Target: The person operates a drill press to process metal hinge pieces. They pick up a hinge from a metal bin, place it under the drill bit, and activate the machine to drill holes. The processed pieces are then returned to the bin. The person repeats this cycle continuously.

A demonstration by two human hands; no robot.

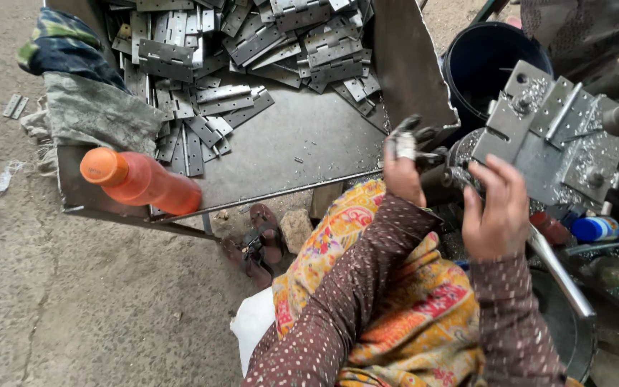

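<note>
At right, right hand (pixel 496 211) fingers curled on metal jig plate (pixel 539 136); left hand (pixel 404 168) apparently clamped on lever just left. Hinge pile (pixel 252 50) far; orange bottle (pixel 141 180) at tray's (pixel 309 143) near-left edge.

One orange bottle (pixel 140 182) on the tray (pixel 302 147), a heap of hinges (pixel 241 54) too many to count, two loose strips (pixel 15 106) on the floor, one dark bucket (pixel 483 68), one blue-capped bottle (pixel 594 228), two sandals (pixel 258 244), two hands, left (pixel 404 168) and right (pixel 497 209)
</note>
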